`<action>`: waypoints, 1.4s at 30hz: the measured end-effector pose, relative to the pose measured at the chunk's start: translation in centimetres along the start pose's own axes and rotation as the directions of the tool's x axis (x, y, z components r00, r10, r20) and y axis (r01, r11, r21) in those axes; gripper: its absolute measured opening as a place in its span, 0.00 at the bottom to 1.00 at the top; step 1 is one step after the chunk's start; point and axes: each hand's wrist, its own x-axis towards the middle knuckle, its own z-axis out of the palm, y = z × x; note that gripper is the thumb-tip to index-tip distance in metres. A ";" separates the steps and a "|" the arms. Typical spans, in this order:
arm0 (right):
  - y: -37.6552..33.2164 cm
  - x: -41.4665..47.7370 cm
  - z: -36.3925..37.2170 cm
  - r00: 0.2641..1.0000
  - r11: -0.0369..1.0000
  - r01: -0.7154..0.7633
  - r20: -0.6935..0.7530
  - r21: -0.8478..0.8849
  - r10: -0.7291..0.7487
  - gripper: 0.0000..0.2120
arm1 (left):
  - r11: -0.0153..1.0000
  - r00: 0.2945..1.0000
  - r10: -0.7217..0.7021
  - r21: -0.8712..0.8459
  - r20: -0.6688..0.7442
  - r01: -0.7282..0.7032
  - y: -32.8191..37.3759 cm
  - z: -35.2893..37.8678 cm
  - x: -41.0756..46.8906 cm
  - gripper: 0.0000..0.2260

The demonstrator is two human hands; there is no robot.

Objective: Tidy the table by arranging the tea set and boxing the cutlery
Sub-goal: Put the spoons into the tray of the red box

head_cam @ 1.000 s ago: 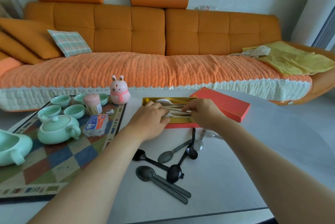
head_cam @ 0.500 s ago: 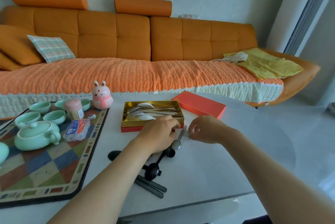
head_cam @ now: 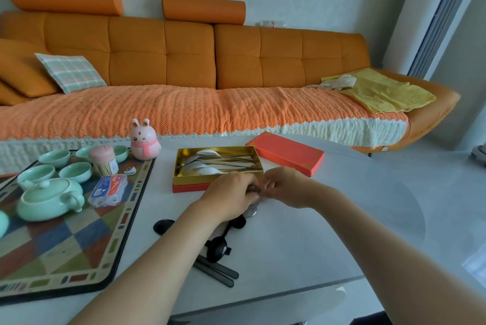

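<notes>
An open gold-lined box (head_cam: 177, 168) with a red base holds several silver and white spoons (head_cam: 210, 164); its red lid (head_cam: 286, 152) lies to the right behind it. My left hand (head_cam: 231, 194) and my right hand (head_cam: 288, 187) meet just in front of the box, both curled around the handle of a silver spoon (head_cam: 251, 211), whose bowl peeks out below my left hand. Black spoons (head_cam: 217, 247) and dark handles (head_cam: 219, 273) lie partly under my left forearm. A mint teapot (head_cam: 50, 198) and cups (head_cam: 76, 172) stand on the checkered tray (head_cam: 65, 251) at left.
A pink bunny figure (head_cam: 144, 140) stands behind the tray. A toothpick jar (head_cam: 102, 160) and a plastic packet (head_cam: 109, 187) sit on the tray. The orange sofa (head_cam: 184, 61) runs behind the table. The table's front edge (head_cam: 289, 291) is close to my arms.
Both hands left the inside of the box and came down in front of it onto the silver spoon. The camera view has swung right.
</notes>
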 end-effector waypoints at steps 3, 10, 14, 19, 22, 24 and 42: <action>-0.8 0.6 -0.4 0.988 0.990 0.046 -0.152 0.135 -0.025 0.02 | 0.985 0.996 -0.087 -0.153 -0.032 0.082 -0.6 -1.7 0.3 0.04; -2.1 3.1 0.1 0.927 0.995 0.083 -0.372 0.059 -0.055 0.10 | 0.977 0.951 -0.206 -0.104 -0.230 0.186 -4.7 -5.0 0.2 0.07; -3.3 5.3 1.0 0.914 0.998 0.052 -0.402 -0.027 -0.058 0.12 | 0.982 0.944 -0.128 0.092 -0.303 0.163 -7.0 -4.9 0.0 0.13; -3.7 7.1 1.9 0.944 0.970 -0.096 -0.331 -0.222 0.018 0.18 | 0.979 0.984 -0.039 0.192 -0.175 0.073 -8.0 -3.9 -0.4 0.18; -3.9 7.7 1.9 0.948 0.965 -0.141 -0.310 -0.222 0.067 0.21 | 0.966 0.995 -0.034 0.252 -0.094 0.057 -8.1 -3.4 -0.4 0.19; -4.0 7.9 2.1 0.944 0.966 -0.126 -0.326 -0.223 0.048 0.21 | 0.953 0.997 -0.010 0.302 -0.078 0.033 -8.0 -3.1 -0.2 0.19; -2.6 2.3 0.5 0.931 0.960 0.236 -0.248 -0.152 -0.268 0.14 | 0.971 0.983 0.097 0.231 -0.159 -0.058 -4.5 -3.1 -0.7 0.04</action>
